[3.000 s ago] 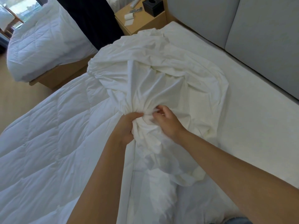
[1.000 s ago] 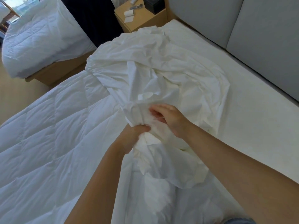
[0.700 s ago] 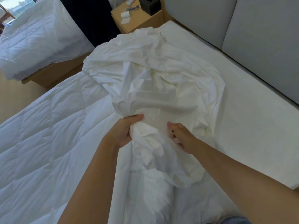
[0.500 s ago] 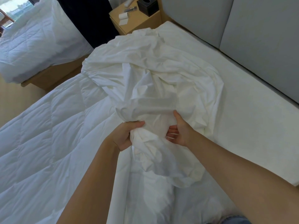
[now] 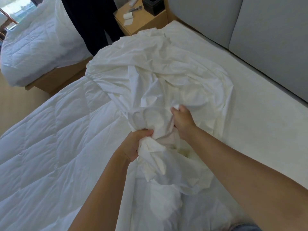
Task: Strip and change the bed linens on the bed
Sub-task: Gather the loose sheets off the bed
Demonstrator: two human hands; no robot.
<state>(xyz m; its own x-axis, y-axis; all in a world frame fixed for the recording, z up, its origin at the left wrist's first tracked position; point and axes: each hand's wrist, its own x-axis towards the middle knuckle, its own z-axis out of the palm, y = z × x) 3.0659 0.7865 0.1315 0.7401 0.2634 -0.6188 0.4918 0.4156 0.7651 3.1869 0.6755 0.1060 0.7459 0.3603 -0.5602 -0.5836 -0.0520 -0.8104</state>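
A crumpled white sheet (image 5: pixel 163 77) lies heaped across the middle of the bed, reaching toward the far corner. My left hand (image 5: pixel 136 144) grips a gathered bunch of it near its lower end. A little farther up, my right hand (image 5: pixel 182 120) pinches a fold of the same sheet, with fabric showing between its fingers. Bare white mattress (image 5: pixel 260 130) shows to the right of the heap. A quilted white duvet (image 5: pixel 50 147) covers the left part of the bed.
A grey padded headboard (image 5: pixel 250 27) runs along the right. A wooden nightstand (image 5: pixel 145 20) at the top holds a black tissue box (image 5: pixel 152 5) and papers. A second bed with a white duvet (image 5: pixel 38 45) stands at the upper left, across a strip of floor.
My right hand, open against the sheet half a second ago, has moved up and closed on a fold. My left hand has kept its grip on the bunch.
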